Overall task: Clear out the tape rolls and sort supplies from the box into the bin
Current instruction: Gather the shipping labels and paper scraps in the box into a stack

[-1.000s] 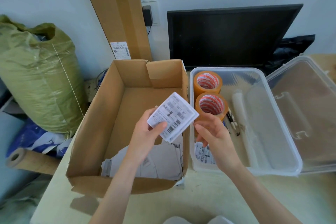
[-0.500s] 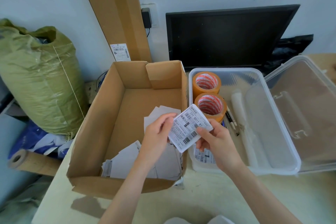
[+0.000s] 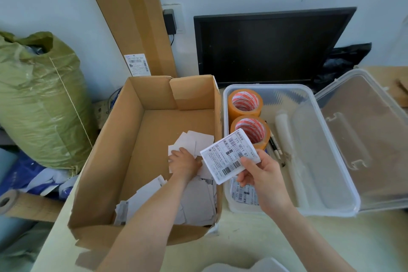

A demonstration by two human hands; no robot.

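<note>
bright even daylight, soft shadows, wide-angle edge bending, slight softness.

right hand: pinches label | left hand: on papers in box

tape rolls: 2; box: 1; bin: 1; hands: 2
</note>
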